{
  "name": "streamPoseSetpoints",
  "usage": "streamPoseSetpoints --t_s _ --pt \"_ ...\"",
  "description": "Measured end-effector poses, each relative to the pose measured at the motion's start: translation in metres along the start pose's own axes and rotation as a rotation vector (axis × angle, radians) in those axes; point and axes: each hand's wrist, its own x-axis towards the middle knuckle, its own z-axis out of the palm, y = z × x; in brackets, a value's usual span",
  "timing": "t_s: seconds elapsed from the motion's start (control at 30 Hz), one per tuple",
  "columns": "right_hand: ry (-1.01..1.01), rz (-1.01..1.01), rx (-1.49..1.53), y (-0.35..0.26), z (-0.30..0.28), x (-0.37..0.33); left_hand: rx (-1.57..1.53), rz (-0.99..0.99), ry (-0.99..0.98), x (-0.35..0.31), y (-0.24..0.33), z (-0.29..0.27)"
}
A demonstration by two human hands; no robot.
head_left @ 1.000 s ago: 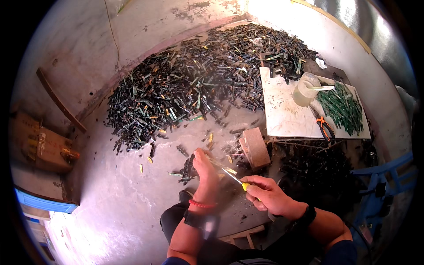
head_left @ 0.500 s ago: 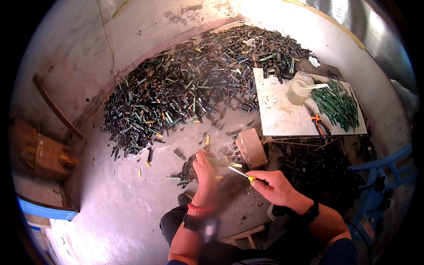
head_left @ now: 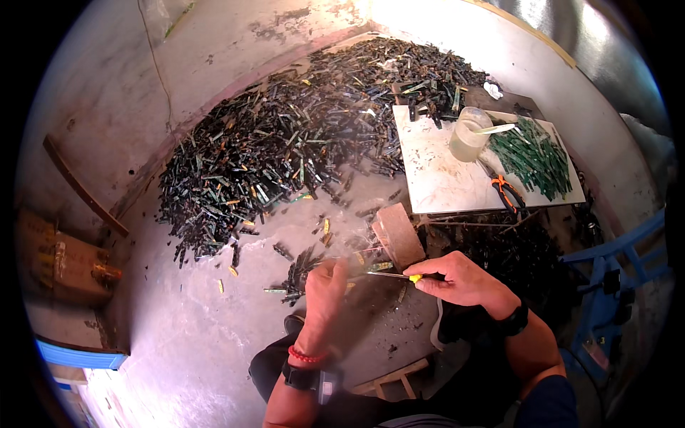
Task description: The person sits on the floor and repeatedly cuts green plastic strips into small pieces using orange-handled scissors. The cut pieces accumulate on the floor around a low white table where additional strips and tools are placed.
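My right hand (head_left: pixel 457 279) grips a screwdriver (head_left: pixel 389 274) by its yellow handle, and its metal shaft points left, nearly level, toward my other hand. My left hand (head_left: pixel 326 289), with a red bead bracelet at the wrist, is closed just left of the shaft's tip. What it holds is hidden behind the fingers and blurred. Beyond the screwdriver stands a reddish brick (head_left: pixel 399 237) on the floor. A small heap of dark strips (head_left: pixel 302 268) lies beside my left hand, and a yellow-green piece (head_left: pixel 380 265) lies near the shaft.
A large pile of dark strips (head_left: pixel 264 153) spreads along the wall. On the right, a white board (head_left: pixel 428 167) carries a plastic cup (head_left: pixel 467 139), orange-handled pliers (head_left: pixel 506 194) and green strips (head_left: pixel 535 160). A blue chair (head_left: pixel 614 267) stands at far right, a cardboard box (head_left: pixel 75 264) at left.
My left hand has turned and dropped slightly, now hiding what it holds. The screwdriver shaft has gone from slanting to nearly level. The whole view has shifted a little.
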Motion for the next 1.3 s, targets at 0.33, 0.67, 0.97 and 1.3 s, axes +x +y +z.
streamPoseSetpoints --t_s 0.33,0.67,0.97,1.3 --pt "0.335 -0.031 0.047 -0.010 0.038 0.007 0.210 0.397 0.226 0.002 -0.025 0.030" --pt "-0.052 0.433 0.739 -0.009 -0.003 0.009 0.007 0.182 0.132 0.000 -0.014 0.024" --pt "0.277 -0.096 -0.322 -0.011 0.024 0.006 0.017 0.375 0.149 0.008 -0.019 0.026" --pt "-0.271 0.455 0.933 -0.012 0.011 -0.005 -0.158 0.363 -0.191 -0.016 0.035 0.023"
